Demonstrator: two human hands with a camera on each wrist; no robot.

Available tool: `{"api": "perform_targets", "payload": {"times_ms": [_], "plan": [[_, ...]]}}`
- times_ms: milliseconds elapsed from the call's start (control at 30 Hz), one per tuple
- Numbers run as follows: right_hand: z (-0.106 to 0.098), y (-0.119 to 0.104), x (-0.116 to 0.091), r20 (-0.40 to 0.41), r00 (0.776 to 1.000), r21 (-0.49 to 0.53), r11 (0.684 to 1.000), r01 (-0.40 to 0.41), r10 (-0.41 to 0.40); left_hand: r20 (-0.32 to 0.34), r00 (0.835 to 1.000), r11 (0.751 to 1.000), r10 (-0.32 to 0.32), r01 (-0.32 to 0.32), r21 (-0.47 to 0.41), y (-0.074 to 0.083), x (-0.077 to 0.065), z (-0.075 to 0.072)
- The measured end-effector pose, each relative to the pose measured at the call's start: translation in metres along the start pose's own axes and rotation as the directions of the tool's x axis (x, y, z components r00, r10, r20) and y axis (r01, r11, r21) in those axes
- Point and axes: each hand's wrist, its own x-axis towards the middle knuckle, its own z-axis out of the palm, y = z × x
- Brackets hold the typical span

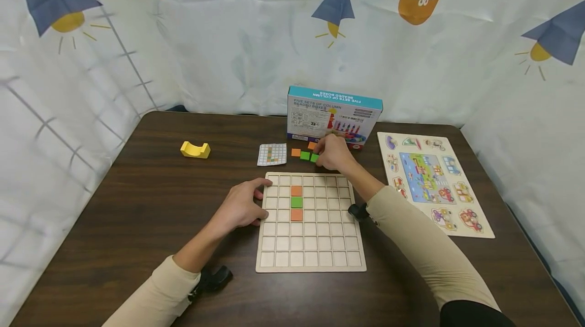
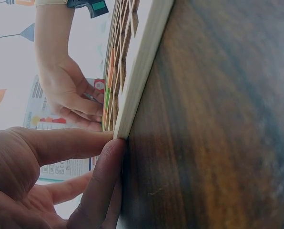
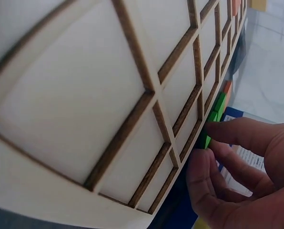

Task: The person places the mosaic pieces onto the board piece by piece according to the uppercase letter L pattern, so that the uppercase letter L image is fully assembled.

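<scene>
A pale wooden grid board (image 1: pixel 317 243) lies on the dark table. Its third column holds an orange tile (image 1: pixel 296 191), a green tile (image 1: pixel 296 202) and another orange tile (image 1: pixel 296 215) in a vertical row. My left hand (image 1: pixel 240 204) holds the board's left edge, fingertips right at the rim in the left wrist view. Beyond the board's far edge, my right hand (image 1: pixel 335 153) pinches a green square tile (image 3: pixel 207 141) between thumb and finger. Beside it lie a loose green tile (image 1: pixel 304 155) and loose orange tiles (image 1: pixel 296 152). A small card (image 1: pixel 271 154) with a coloured grid pattern lies left of them.
A box (image 1: pixel 320 111) labelled as beaded boxes stands upright behind the loose tiles. To the right lies a picture puzzle board (image 1: pixel 457 164) with vehicles. A yellow curved block (image 1: pixel 195 150) sits at the far left. White patterned cloth hangs behind the table.
</scene>
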Motion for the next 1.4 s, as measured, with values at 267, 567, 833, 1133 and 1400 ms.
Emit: {"api": "perform_targets", "payload": {"times_ms": [267, 567, 833, 1133, 1400], "plan": [[-0.001, 0.001, -0.001, -0.017, 1.000, 0.001, 1.000, 0.006, -0.006, 0.004, 1.000, 1.000, -0.002, 0.002, -0.008, 0.000, 0.000, 0.001], [-0.004, 0.001, -0.006, -0.037, 0.999, 0.012, 1.000, 0.019, -0.019, 0.004, 1.000, 1.000, -0.004, 0.004, -0.010, 0.000, 0.000, 0.000], [-0.006, 0.002, -0.012, -0.040, 0.999, 0.061, 0.998, 0.013, -0.011, 0.004, 1.000, 1.000, -0.006, 0.007, -0.011, 0.000, 0.000, 0.000], [-0.007, 0.002, -0.017, -0.041, 0.999, 0.099, 0.995, 0.019, -0.015, 0.008, 1.000, 1.000, -0.024, 0.024, -0.014, 0.001, 0.000, 0.000], [-0.009, 0.002, -0.024, -0.050, 0.998, 0.104, 0.994, 0.032, -0.027, 0.006, 1.000, 1.000, -0.022, 0.022, -0.016, 0.002, -0.001, 0.000]]}}
